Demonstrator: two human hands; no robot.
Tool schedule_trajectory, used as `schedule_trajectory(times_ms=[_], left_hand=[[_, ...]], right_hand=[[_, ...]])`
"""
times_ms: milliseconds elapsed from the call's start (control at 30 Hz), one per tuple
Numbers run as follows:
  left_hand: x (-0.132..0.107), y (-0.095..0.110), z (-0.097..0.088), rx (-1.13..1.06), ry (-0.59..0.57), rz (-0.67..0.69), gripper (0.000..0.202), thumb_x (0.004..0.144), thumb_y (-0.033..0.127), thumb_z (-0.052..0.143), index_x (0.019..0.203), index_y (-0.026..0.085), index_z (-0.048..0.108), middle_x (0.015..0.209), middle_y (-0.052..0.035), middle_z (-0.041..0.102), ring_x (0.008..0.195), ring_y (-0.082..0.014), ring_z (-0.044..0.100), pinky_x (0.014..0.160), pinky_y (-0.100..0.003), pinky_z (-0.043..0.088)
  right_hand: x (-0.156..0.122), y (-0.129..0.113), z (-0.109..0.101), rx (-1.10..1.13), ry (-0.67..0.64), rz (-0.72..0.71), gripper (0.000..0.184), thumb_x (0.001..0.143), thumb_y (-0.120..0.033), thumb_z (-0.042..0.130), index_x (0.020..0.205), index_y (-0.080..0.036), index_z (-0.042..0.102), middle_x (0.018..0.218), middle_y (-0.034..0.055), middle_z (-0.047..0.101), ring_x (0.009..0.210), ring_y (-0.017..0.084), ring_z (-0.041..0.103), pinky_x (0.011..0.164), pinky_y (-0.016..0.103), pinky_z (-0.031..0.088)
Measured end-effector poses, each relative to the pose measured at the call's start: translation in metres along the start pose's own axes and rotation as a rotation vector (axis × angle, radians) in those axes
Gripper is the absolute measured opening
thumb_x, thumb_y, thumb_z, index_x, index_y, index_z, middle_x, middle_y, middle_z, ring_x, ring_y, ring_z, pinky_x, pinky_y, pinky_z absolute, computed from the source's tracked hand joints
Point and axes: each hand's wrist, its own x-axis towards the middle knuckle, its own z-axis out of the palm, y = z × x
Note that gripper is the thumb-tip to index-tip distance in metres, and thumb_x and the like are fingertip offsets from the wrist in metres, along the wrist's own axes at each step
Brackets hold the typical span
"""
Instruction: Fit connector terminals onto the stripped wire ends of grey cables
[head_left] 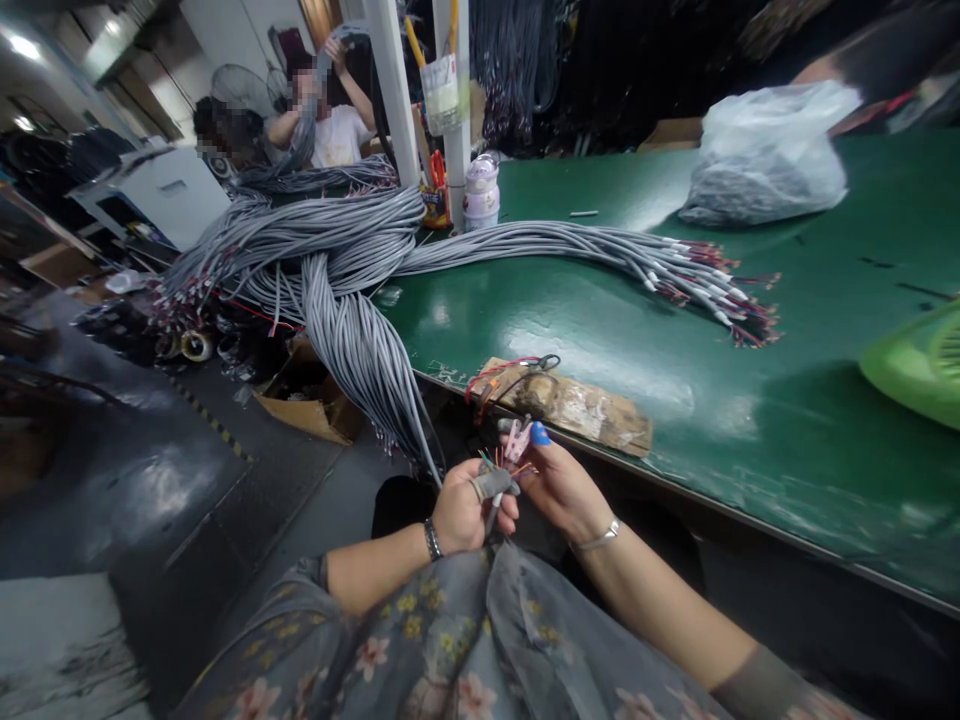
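Just above my lap, my left hand [463,510] is closed around the end of a grey cable [493,512]. A grey cover wraps its thumb. Thin coloured wires [496,462], among them green and orange ones, fan out from the cable end. Close beside it, my right hand [568,492] pinches a small pink and white clip-like piece [516,440] against the wires; a blue cover sits on the thumb tip. The fingers partly hide the piece, and its exact kind is unclear.
A worn wooden board [592,410] with red and black leads lies along the green table's [750,420] edge. Big grey cable bundles [360,330] drape over the left corner. Farther back are a plastic bag [769,155], a purple jar [481,190] and a co-worker [341,135]. A green basket [919,365] stands right.
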Motion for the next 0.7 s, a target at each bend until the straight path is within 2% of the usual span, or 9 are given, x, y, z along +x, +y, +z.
schedule_trajectory(times_ms=[167, 300, 400, 567, 700], left_hand=[[0.000, 0.000, 0.001, 0.007, 0.005, -0.014, 0.041, 0.046, 0.047, 0.075, 0.058, 0.015, 0.052, 0.040, 0.0006, 0.055, 0.027, -0.0089, 0.045, 0.030, -0.019, 0.029], [-0.003, 0.000, 0.000, 0.002, 0.007, -0.013, 0.040, 0.046, 0.046, 0.075, 0.060, 0.015, 0.053, 0.039, 0.0007, 0.056, 0.027, -0.0094, 0.045, 0.030, -0.018, 0.029], [-0.006, -0.002, -0.004, 0.005, 0.003, 0.014, 0.040, 0.049, 0.046, 0.075, 0.061, 0.015, 0.054, 0.040, 0.0003, 0.056, 0.027, -0.0096, 0.045, 0.031, -0.019, 0.030], [-0.007, -0.003, -0.005, 0.018, 0.027, 0.081, 0.040, 0.052, 0.048, 0.074, 0.061, 0.015, 0.053, 0.041, 0.0003, 0.056, 0.029, -0.0088, 0.046, 0.032, -0.018, 0.030], [-0.005, 0.000, 0.000, 0.030, 0.051, 0.118, 0.041, 0.052, 0.049, 0.074, 0.060, 0.015, 0.052, 0.042, 0.0007, 0.055, 0.029, -0.0082, 0.045, 0.032, -0.018, 0.029]], right_hand=[[0.001, 0.003, -0.001, 0.020, 0.022, 0.031, 0.037, 0.058, -0.052, 0.079, 0.075, -0.020, 0.071, 0.061, 0.0004, 0.066, 0.053, 0.014, 0.055, 0.051, 0.026, 0.045], [-0.003, -0.001, 0.002, 0.078, 0.002, 0.070, 0.038, 0.062, -0.057, 0.074, 0.074, -0.021, 0.070, 0.069, 0.0010, 0.068, 0.056, 0.013, 0.056, 0.052, 0.025, 0.046], [-0.004, -0.005, 0.005, 0.057, -0.021, 0.108, 0.039, 0.063, -0.059, 0.072, 0.072, -0.021, 0.069, 0.068, 0.0006, 0.067, 0.054, 0.011, 0.054, 0.048, 0.023, 0.043], [-0.004, -0.005, 0.008, -0.013, 0.018, 0.008, 0.039, 0.054, -0.052, 0.081, 0.072, -0.019, 0.071, 0.064, 0.0003, 0.066, 0.057, 0.012, 0.054, 0.051, 0.023, 0.044], [-0.005, -0.004, 0.009, 0.002, 0.022, 0.008, 0.037, 0.053, -0.051, 0.082, 0.069, -0.019, 0.071, 0.062, -0.0005, 0.065, 0.055, 0.011, 0.053, 0.051, 0.023, 0.044]])
